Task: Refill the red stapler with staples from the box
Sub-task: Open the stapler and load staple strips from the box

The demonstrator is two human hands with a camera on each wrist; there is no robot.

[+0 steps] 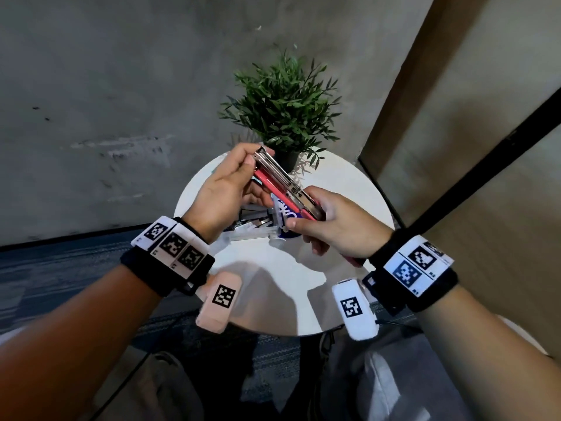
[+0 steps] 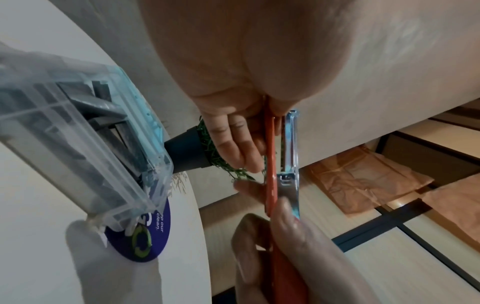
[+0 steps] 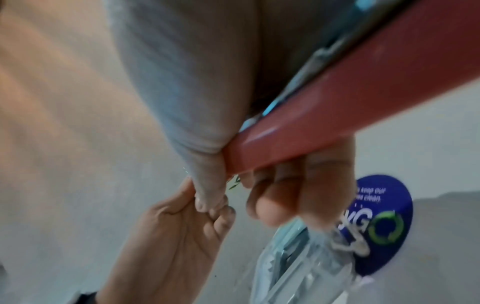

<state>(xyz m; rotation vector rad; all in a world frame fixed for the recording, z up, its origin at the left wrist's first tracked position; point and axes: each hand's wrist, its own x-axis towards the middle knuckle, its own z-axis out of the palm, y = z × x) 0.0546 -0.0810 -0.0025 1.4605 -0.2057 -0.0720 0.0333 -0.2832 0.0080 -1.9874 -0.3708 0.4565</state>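
Observation:
Both hands hold the red stapler (image 1: 274, 189) in the air above the round white table (image 1: 340, 189). Its shiny metal staple channel (image 1: 280, 173) stands slightly apart from the red arm. My left hand (image 1: 258, 165) pinches the far end of the stapler, and my right hand (image 1: 309, 215) grips the near end. In the left wrist view the red arm (image 2: 271, 164) and metal channel (image 2: 292, 179) run side by side with a narrow gap. The clear plastic staple box (image 1: 255, 227) lies on the table under the hands, its lid open (image 2: 78, 133).
A potted green plant (image 1: 282, 107) stands at the table's far edge, just behind the stapler. A round blue sticker (image 3: 381, 222) lies on the table beside the box. A grey wall is behind, and a wooden panel is on the right.

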